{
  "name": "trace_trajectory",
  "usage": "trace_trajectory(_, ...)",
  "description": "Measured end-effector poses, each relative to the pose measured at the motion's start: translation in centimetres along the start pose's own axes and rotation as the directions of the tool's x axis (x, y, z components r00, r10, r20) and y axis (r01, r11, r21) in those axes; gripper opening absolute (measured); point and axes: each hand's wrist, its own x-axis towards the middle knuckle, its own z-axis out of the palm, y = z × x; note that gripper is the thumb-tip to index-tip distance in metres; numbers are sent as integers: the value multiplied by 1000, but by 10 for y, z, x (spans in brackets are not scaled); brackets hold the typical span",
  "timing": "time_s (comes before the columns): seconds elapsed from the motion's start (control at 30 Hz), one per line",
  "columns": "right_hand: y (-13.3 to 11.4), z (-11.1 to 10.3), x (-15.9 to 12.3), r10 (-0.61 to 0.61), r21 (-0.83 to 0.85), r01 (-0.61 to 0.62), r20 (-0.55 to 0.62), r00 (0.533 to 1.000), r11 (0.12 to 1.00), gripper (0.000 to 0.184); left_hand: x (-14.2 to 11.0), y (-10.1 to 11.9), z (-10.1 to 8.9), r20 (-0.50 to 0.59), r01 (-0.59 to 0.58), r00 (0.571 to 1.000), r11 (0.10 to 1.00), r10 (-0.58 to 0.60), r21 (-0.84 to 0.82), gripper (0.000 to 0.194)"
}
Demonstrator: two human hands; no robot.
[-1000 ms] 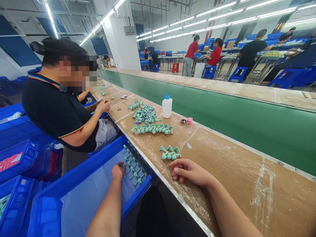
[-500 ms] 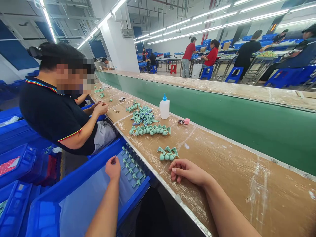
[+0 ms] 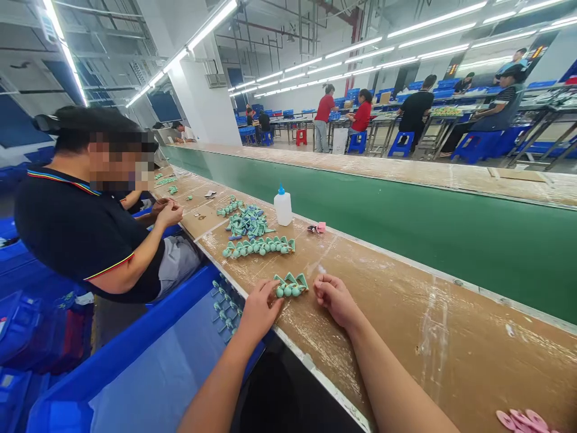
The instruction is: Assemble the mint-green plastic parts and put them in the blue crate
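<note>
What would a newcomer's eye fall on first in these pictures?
The long wooden-topped workbench draws the eye, with rows of teal plastic parts along it and a white squeeze bottle near its far edge. A small cluster of teal parts lies between the person's left hand and right hand. At left sits a co-worker in a black polo shirt.

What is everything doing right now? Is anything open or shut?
Left hand: at the bench edge, palm down.
Right hand: curled, resting on the bench.
Green plastic pieces: lying together between the hands.
White squeeze bottle: upright, blue tip on.
Blue bin: lined, holding green pieces.
</note>
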Motion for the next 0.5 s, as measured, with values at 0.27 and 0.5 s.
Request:
trace_trajectory(0.27,11,21,-6,-411,-568,339,1,912,750,31,-6,8,-15,-203,-12,978,991,39,132,25)
trace_trajectory(0.5,14,35,-13,-431,-610,477,234,871,633,58,-14,66,-24,-181,-252,939,941,294,225,27)
